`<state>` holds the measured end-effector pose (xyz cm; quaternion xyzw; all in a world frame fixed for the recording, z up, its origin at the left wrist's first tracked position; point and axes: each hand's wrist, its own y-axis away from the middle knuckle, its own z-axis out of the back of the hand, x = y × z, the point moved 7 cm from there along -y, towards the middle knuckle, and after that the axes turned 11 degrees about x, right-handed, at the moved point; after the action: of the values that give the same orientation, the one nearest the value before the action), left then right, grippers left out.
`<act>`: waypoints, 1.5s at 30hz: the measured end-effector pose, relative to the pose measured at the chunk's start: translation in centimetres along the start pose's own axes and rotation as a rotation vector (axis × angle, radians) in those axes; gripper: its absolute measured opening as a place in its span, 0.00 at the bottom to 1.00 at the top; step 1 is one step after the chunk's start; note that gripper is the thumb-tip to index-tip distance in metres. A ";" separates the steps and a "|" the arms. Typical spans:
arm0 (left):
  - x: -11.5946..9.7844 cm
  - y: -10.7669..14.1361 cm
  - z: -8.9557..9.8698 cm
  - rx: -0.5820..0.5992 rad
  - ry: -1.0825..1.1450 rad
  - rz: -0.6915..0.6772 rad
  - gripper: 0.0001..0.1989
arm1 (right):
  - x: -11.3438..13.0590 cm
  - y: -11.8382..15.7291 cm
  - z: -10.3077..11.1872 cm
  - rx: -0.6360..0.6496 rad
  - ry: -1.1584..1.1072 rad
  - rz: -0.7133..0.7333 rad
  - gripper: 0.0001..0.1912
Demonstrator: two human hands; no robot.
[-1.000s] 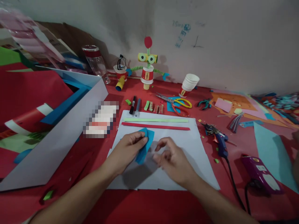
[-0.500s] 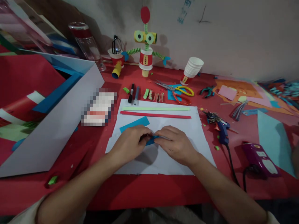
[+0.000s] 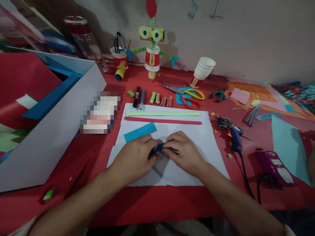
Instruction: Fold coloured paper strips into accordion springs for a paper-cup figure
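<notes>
Both hands meet over a white sheet [image 3: 192, 173] on the red table. My left hand [image 3: 137, 155] is closed around one end of a small strip of blue paper [image 3: 158, 148], most of which the fingers hide. The fingertips of my right hand [image 3: 185, 152] pinch the strip's other end. Just beyond my left hand lies a flat blue paper rectangle [image 3: 140, 131]. Farther up the sheet, a light green strip [image 3: 163, 114] and a red strip [image 3: 163, 121] run side by side.
Behind the sheet are markers [image 3: 136, 97], folded paper springs [image 3: 157, 97] and scissors [image 3: 193, 95]. A paper-cup figure [image 3: 152, 59] and stacked cups [image 3: 204, 68] stand at the wall. Right lie pliers [image 3: 218, 95], a glue gun [image 3: 235, 137] and a purple box [image 3: 274, 167]; left, a white box [image 3: 61, 127].
My left fingers have shifted and wrapped further over the blue strip, and my right fingertips have re-gripped it. The view has shifted slightly.
</notes>
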<state>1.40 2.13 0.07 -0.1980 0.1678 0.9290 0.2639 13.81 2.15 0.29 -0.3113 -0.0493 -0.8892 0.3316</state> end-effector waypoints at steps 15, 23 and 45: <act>1.2 0.4 0.2 0.086 0.095 0.197 0.08 | -1.1 -0.5 0.1 0.007 -0.120 -0.228 0.04; 1.2 0.4 0.0 0.063 0.021 0.248 0.09 | -1.5 -0.5 0.1 0.038 -0.191 -0.243 0.01; 1.9 0.1 0.2 0.003 0.137 0.200 0.12 | -1.8 -0.8 0.2 0.011 -0.209 -0.336 0.08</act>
<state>-0.27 2.95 -0.58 -0.2431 0.2058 0.9347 0.1580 14.47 3.80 -0.53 -0.3874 -0.1396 -0.8946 0.1734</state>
